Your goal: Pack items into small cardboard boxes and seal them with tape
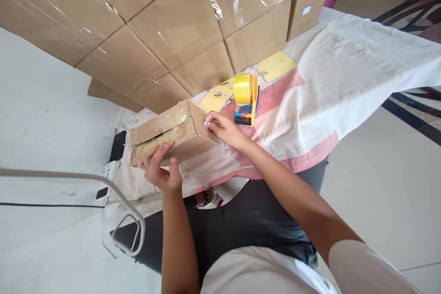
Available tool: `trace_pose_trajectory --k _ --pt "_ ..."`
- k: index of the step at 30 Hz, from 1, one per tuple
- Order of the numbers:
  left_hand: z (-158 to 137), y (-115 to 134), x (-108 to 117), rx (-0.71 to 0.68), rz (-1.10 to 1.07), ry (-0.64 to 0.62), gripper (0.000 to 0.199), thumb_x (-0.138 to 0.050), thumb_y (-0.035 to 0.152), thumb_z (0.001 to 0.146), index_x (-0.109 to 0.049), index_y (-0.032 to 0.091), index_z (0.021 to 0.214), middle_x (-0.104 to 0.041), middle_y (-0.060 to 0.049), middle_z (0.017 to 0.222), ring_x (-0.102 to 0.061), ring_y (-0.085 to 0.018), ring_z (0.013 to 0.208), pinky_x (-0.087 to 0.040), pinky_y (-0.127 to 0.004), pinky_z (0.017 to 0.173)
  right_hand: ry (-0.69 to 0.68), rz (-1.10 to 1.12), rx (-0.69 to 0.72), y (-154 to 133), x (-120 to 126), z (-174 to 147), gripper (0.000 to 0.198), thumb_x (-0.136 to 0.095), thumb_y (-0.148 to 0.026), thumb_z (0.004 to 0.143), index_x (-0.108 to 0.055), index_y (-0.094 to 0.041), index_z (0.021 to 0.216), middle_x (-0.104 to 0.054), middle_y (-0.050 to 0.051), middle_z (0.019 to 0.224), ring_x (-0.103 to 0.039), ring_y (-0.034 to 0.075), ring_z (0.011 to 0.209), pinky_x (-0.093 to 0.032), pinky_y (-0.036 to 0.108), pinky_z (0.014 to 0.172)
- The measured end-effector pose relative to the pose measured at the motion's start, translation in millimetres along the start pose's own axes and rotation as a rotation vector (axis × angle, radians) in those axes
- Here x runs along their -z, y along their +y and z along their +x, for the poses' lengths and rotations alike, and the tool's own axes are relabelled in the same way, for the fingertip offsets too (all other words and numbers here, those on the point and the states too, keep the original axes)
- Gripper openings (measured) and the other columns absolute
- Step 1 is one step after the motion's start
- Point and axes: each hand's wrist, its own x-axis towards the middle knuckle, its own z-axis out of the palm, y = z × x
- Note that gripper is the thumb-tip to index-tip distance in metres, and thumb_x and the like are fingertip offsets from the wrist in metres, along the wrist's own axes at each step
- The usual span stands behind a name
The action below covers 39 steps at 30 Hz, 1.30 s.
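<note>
A small cardboard box (175, 142) lies on the cloth-covered table, its top seam covered with clear tape that is wrinkled in places. Against its near long side rests my left hand (158, 165), fingers spread along the top edge and thumb apart. At the box's right end, my right hand (222, 128) pinches a small white-and-blue label (206, 124) between thumb and fingers, close to the cardboard. Whether the label touches the box is hard to make out. Just right of that hand stands an orange tape dispenser (254, 101) with a yellow roll of tape (242, 88).
Large cardboard boxes (179, 18) wrapped in clear tape are stacked behind. An open box (308, 9) with a blue-edged label stands at the back right. A black phone-like object (118, 146) lies by the wall. A bent grey metal tube (86, 176) reaches in from the left.
</note>
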Motion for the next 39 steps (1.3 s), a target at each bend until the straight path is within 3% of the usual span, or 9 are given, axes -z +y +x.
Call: trace_pose_trajectory --k 4,9,18,23,29,39 --pt "-2.9 -1.2 2.7 -0.038 0.056 -0.081 0.032 -0.061 0.031 0.087 -0.068 0.02 0.117 -0.077 -0.011 0.108 -0.067 -0.03 0.11 -0.038 -0.05 0.104 0.109 -0.044 -0.021 0.3 -0.6 0.8 0.014 -0.059 -0.032 0.086 -0.05 -0.023 0.088 -0.049 -0.004 0.074 -0.047 0.013 0.067 -0.038 0.024 0.062" --pt "-4.1 -2.7 -1.6 -0.05 0.13 -0.088 0.028 -0.06 0.032 0.086 -0.07 0.021 0.11 -0.076 -0.011 0.112 -0.065 -0.031 0.111 -0.037 -0.05 0.104 0.265 -0.312 0.095 -7.2 -3.3 -10.6 0.008 -0.063 -0.026 0.084 -0.058 -0.021 0.08 -0.054 -0.002 0.071 -0.049 0.013 0.064 -0.039 0.026 0.064" --pt "-3.4 -6.1 0.6 -0.121 0.03 -0.087 0.03 -0.061 0.026 0.088 -0.071 0.022 0.116 -0.077 -0.011 0.112 -0.065 -0.031 0.113 -0.036 -0.049 0.102 0.28 -0.151 0.062 -0.5 -10.8 -16.0 0.021 -0.06 -0.028 0.087 -0.076 -0.018 0.095 -0.068 0.004 0.083 -0.054 0.014 0.067 -0.042 0.028 0.066" --pt "-1.3 -7.0 0.1 -0.139 0.06 -0.08 0.026 -0.06 0.026 0.089 -0.073 0.022 0.111 -0.078 -0.01 0.109 -0.067 -0.029 0.11 -0.037 -0.048 0.1 0.284 -0.204 0.089 -1.4 -12.2 -16.5 0.022 -0.06 -0.025 0.086 -0.078 -0.018 0.097 -0.067 0.005 0.087 -0.056 0.015 0.07 -0.045 0.029 0.069" --pt "-1.7 -8.9 -2.7 -0.104 0.088 -0.067 0.025 -0.059 0.027 0.089 -0.074 0.021 0.108 -0.078 -0.011 0.108 -0.068 -0.029 0.11 -0.039 -0.048 0.101 0.38 -0.241 0.077 -1.2 -27.5 -33.0 0.032 -0.048 -0.015 0.086 -0.076 -0.02 0.1 -0.064 0.006 0.09 -0.059 0.019 0.081 -0.05 0.034 0.083" --pt "-3.0 -10.9 -1.9 -0.079 0.089 -0.084 0.025 -0.059 0.028 0.09 -0.074 0.022 0.109 -0.078 -0.01 0.111 -0.067 -0.029 0.113 -0.038 -0.048 0.102 0.346 -0.153 0.017 15.4 -26.8 -27.7 0.053 -0.044 -0.008 0.08 -0.077 -0.026 0.118 -0.058 0.006 0.097 -0.059 0.019 0.093 -0.05 0.037 0.098"
